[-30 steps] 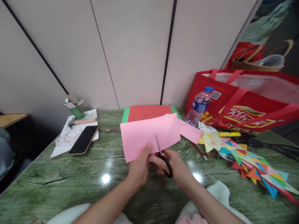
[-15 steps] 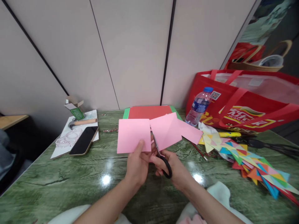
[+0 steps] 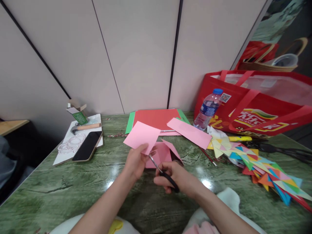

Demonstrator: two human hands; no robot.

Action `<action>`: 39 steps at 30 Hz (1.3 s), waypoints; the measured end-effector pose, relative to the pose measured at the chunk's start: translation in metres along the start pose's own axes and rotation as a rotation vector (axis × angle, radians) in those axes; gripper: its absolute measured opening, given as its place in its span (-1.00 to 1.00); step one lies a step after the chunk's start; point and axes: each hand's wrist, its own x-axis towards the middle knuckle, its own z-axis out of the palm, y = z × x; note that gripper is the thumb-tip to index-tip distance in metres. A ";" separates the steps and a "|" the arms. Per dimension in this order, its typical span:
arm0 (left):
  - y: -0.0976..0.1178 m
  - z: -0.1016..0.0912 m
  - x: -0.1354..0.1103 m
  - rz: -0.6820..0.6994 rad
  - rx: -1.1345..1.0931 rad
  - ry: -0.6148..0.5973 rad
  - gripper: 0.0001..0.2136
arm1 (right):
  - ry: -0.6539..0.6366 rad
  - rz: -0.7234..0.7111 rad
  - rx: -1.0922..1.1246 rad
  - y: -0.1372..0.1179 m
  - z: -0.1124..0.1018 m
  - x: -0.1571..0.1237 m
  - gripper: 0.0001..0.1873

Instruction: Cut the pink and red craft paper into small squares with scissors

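Note:
My left hand [image 3: 136, 162] pinches a squarish piece of pink paper [image 3: 142, 135] by its lower corner, thumb on top. In my right hand [image 3: 173, 177] are black-handled scissors [image 3: 168, 180], their blades pointing up and left toward the left fingers. Just beyond the scissors, a second pink sheet [image 3: 160, 154] is on or just above the table, with a creased, raised flap [image 3: 172, 150] on its right side. Farther back, a long pink strip [image 3: 191, 132] lies partly over a stack of red and green paper [image 3: 156, 118].
On the left, a hammer [image 3: 87, 127], beads and a phone [image 3: 87, 146] rest on or against a white board. At right stand a water bottle [image 3: 209, 109] and a red bag [image 3: 253, 104]. Colourful folded paper pieces [image 3: 263, 165] lie in front of the bag.
The two pink pieces at the scissors have come apart. My left hand's piece has moved down and tilted; the other has dropped toward the table. The scissors have shifted slightly down.

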 end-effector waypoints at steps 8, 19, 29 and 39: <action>0.002 -0.014 0.015 -0.087 0.111 -0.002 -0.76 | 0.377 -0.424 -0.288 -0.013 -0.055 -0.008 -0.83; 0.008 -0.016 0.016 -0.085 0.298 0.003 -0.72 | 0.471 -0.172 -1.390 0.012 -0.051 0.011 -0.60; 0.008 -0.017 0.017 -0.119 0.306 -0.031 -0.68 | 0.516 -0.196 -1.402 0.015 -0.057 0.017 -0.59; 0.008 -0.017 0.018 -0.116 0.327 -0.027 -0.68 | 0.427 -0.207 -1.391 0.014 -0.055 0.016 -0.65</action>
